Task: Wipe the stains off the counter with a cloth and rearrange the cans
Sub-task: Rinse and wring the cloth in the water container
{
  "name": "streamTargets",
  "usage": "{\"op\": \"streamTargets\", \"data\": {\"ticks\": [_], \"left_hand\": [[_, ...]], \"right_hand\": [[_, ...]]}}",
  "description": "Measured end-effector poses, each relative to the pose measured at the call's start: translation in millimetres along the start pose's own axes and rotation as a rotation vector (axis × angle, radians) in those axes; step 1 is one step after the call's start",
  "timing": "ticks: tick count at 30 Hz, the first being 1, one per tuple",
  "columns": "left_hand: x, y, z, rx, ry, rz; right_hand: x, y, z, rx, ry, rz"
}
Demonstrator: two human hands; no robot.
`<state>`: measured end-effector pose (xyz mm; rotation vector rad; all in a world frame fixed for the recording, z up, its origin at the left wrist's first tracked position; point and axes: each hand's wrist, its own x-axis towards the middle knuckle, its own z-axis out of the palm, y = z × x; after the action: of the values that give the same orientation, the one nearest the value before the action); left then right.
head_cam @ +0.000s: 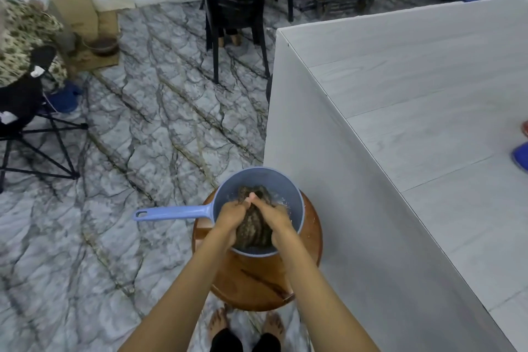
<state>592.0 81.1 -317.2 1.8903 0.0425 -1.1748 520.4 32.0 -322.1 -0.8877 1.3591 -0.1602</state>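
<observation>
Both hands down in blue bowl [297,200] on stool [251,286], just beside table [428,123]. Grip of left hand [230,216] and of right hand [275,217] wrapped tight round dark wet cloth [254,228], bunched inside bowl. Step reads as wringing. To do well: twist hands opposite ways, keep drips over bowl, leave cloth damp, not sopping. Mind bowl tipping.

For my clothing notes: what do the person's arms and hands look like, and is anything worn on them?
The left arm and right arm are bare to the frame's edge, with no sleeve showing. The left hand and right hand wear no gloves, and no watch, bracelet or ring is visible.
</observation>
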Motion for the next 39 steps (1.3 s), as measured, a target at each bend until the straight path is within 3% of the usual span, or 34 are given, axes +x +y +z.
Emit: {"op": "streamTargets", "data": {"ticks": [4, 10, 15, 22, 29, 33, 36, 39], "left_hand": [[-4, -2, 0, -0.046, -0.006, 0.013], [-7, -5, 3, -0.095, -0.009, 0.028], [-11, -3, 3, -0.14, -0.047, 0.009], [-25, -5, 2, -0.177, -0.123, 0.051], [-20, -4, 1, -0.181, -0.032, 0.061], [-18, -4, 11, -0.021, 0.134, 0.086], [-14, -4, 14, -0.007, 0.167, 0.069], [-5, -1, 13, -0.008, 0.148, -0.007]], "right_hand": [[8, -2, -1, 0.027, 0.043, -0.048], [12, -10, -5, -0.151, 0.118, -0.035], [11, -8, -5, -0.022, -0.064, -0.028], [14, -16, -2, -0.141, 0.173, -0.09], [2, -12, -15, -0.013, -0.085, -0.093], [7, -13, -12, -0.02, 0.07, -0.132], [10, -13, -6, -0.105, 0.22, -0.116], [12, -9, -2, -0.139, 0.202, -0.131]]}}
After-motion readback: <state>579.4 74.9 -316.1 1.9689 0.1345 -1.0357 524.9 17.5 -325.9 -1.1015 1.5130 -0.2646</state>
